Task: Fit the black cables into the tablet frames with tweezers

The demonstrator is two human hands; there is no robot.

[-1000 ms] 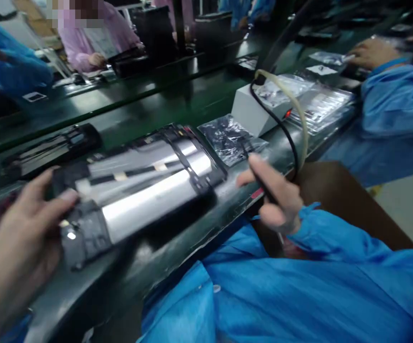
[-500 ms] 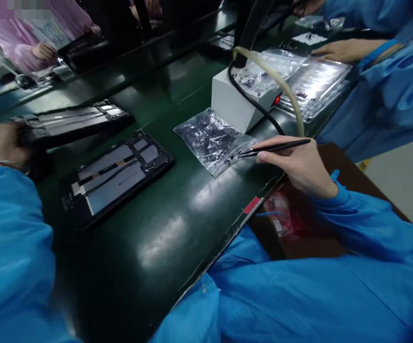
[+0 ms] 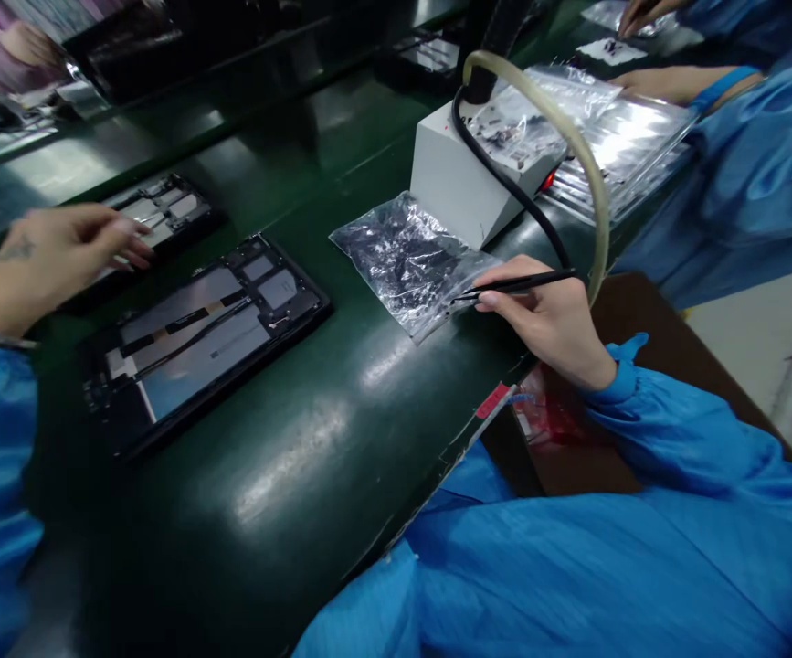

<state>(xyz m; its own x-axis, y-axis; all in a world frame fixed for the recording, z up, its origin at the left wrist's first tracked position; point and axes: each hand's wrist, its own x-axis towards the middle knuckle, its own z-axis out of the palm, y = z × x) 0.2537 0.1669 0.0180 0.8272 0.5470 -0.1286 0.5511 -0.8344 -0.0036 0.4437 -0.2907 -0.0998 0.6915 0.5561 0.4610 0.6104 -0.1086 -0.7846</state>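
My right hand (image 3: 553, 320) grips black tweezers (image 3: 533, 281). Their tips are at the near right edge of a clear plastic bag (image 3: 402, 251), where small dark bits lie. My left hand (image 3: 59, 256), its fingers curved and apart, is over a tablet with its back off (image 3: 180, 206) at the left; whether it touches that tablet I cannot tell. In front of it lies a second opened tablet (image 3: 214, 334), its inner parts and flat cables facing up.
Behind the bag stands a white box (image 3: 447, 183) with a red light, a pale hose (image 3: 591, 164) and a black cable. Clear trays (image 3: 642, 137) lie at the right near a co-worker's arm (image 3: 683, 84). The green table's edge carries red tape (image 3: 492, 400).
My left hand has come off the far end of the left tablet and moved right, its fingers now apart. That tablet lies lower and further left. The tweezers remain at the bag's edge.
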